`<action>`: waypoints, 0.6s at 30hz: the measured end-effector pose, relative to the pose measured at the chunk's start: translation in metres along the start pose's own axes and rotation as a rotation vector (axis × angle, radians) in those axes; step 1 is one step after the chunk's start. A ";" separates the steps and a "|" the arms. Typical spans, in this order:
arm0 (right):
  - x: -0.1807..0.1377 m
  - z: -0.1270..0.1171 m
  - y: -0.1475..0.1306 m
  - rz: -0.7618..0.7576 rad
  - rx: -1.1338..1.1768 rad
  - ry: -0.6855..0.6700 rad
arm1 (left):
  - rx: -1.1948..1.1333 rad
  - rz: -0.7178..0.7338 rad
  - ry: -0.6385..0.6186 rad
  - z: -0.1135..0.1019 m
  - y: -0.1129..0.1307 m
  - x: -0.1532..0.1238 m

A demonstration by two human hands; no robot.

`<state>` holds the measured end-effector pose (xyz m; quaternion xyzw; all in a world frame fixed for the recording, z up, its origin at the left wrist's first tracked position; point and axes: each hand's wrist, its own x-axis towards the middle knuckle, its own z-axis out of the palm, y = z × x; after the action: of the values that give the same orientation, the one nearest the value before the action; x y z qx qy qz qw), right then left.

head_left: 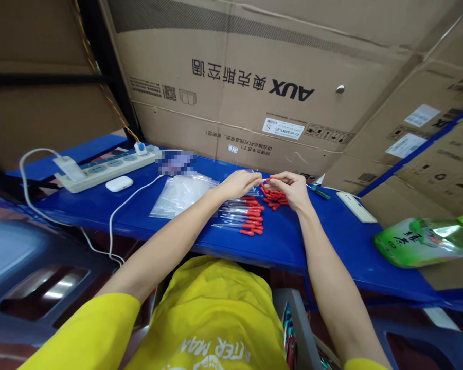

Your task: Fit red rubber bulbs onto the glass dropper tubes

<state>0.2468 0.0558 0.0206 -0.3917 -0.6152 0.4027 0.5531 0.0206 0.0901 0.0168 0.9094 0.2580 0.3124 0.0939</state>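
Over the blue table (281, 236), my left hand (242, 183) is closed in a pinch on a thin clear dropper tube, mostly hidden by the fingers. Facing it, my right hand (292, 188) pinches a red rubber bulb (269, 180) close to the tube's end; whether the two touch I cannot tell. Just below lies a pile of loose red bulbs (274, 199). To its left are several droppers (244, 218), clear tubes with red bulbs on their right ends. Bare clear tubes (251, 192) lie partly hidden beneath my left hand.
Clear plastic bags (183, 195) lie left of the droppers. Further left are a power strip (111, 167), a white case (119, 184) and a white cable (125, 201). On the right are a green-handled screwdriver (319, 192), a phone (355, 207) and a green bottle (420, 242). Cardboard boxes (231, 61) stand behind.
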 end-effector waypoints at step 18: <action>0.001 0.009 0.002 -0.008 0.009 -0.069 | 0.042 0.014 0.010 0.007 -0.004 0.000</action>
<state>0.2381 0.0564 0.0188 -0.3725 -0.6338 0.4167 0.5348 0.0228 0.0933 0.0101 0.9113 0.2588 0.3122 0.0713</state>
